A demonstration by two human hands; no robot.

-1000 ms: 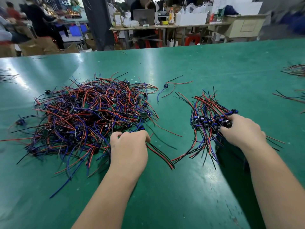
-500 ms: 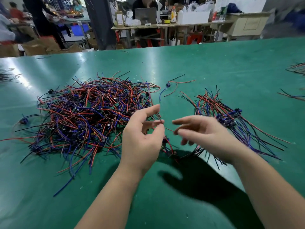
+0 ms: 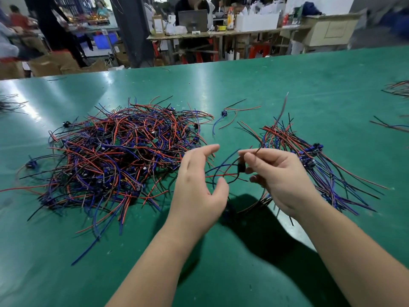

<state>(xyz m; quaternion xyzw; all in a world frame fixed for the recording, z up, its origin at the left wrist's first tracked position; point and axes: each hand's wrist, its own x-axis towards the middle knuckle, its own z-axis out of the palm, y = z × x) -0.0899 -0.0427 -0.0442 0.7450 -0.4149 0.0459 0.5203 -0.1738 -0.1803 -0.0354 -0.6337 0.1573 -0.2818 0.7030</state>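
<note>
A big tangled heap of red, blue and black wires [image 3: 119, 158] with small dark parts lies on the green table [image 3: 287, 89] at left. A tidier bundle of the same wired parts [image 3: 309, 156] lies at right. My right hand [image 3: 281, 180] is raised between them and pinches one wired piece [image 3: 241, 168] by its dark body and leads; its blue, red and black wires loop toward my left hand. My left hand [image 3: 199, 187] hovers beside it, fingers spread and relaxed, holding nothing.
A single loose wired piece [image 3: 224, 113] lies behind the two piles. More wire bundles [image 3: 398, 88] sit at the table's right edge and a few wires [image 3: 10, 104] at the far left. Beyond the table stand desks, boxes and people.
Both hands have left the piles and risen to the middle. The wired piece has passed from my left hand to my right, and my left hand has opened.
</note>
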